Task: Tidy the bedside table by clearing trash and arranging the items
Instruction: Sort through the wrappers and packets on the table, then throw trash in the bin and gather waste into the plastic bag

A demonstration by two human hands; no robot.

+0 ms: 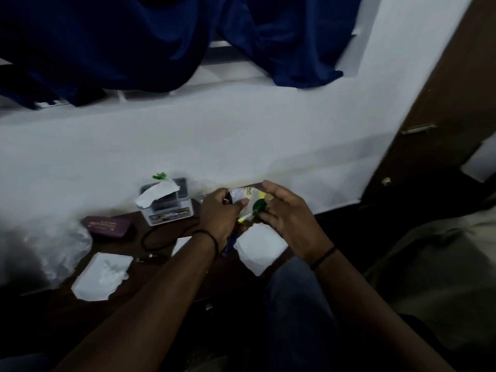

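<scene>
From my feed the picture is dim and a little smeared, so the print on the crumpled white and yellow-green snack wrapper (248, 202) is mostly unreadable, and I cannot tell what the small dark object tucked at the left hand's fingertips is. The dark wooden bedside table (150, 277) fades into shadow at its near edge.

My left hand (218, 213) is curled, pinching the wrapper's left end. My right hand (290, 218) is half open, fingers loosely bent, its lower fingers touching the wrapper's green patch from the right. Both hold it above the table's far right part.

On the table lie a white paper square (259, 248) under the hands, a torn white sheet (103, 276), a maroon case (108, 226), a black cable loop (161, 237) and a pale organiser box (166, 202) against the white wall (241, 135). Blue curtains (134, 44) hang above.
</scene>
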